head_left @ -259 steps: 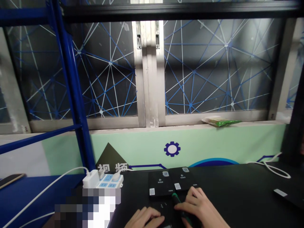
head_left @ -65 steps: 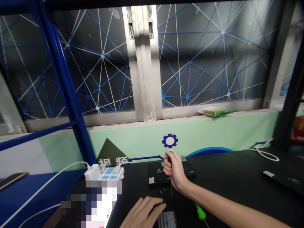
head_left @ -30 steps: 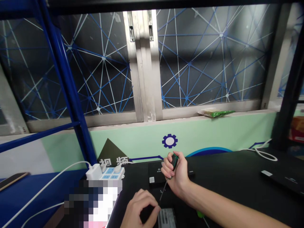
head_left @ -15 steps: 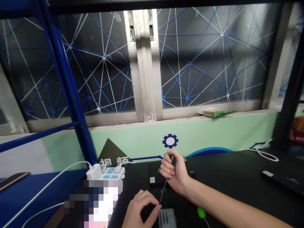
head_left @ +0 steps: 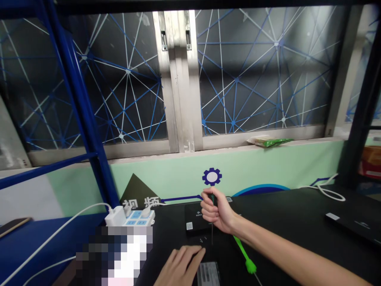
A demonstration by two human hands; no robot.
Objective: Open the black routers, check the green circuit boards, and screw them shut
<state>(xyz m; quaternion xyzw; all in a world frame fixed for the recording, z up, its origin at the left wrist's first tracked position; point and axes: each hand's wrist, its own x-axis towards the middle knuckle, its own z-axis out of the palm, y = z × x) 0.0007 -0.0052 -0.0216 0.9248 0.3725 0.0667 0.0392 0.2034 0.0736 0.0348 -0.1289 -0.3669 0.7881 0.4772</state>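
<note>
My right hand (head_left: 216,210) is closed around the dark green handle of a screwdriver (head_left: 212,234), whose thin shaft points straight down over the black table. Close to its tip, several small screws (head_left: 203,240) lie on the table. Lower and to the left is my left hand (head_left: 183,264), its thumb and index fingertips pressed together near the screws; anything between them is too small to make out. Beside that hand sits a dark device with a silver printed label (head_left: 208,274), cut off by the lower edge. A bright green screwdriver (head_left: 251,265) lies under my right forearm.
Behind my right hand lies a black box (head_left: 193,216) with a white sticker. A white power strip (head_left: 138,217) with plugs and cables stands left, near a blurred-out screen. Another black box (head_left: 354,225) and a white cable (head_left: 331,194) are at right. A phone (head_left: 13,226) lies far left.
The screwdriver's tip has come away from my left fingertips, and its shaft has swung from slanted to nearly upright. My left hand has flattened, with its fingertips nearer the screws.
</note>
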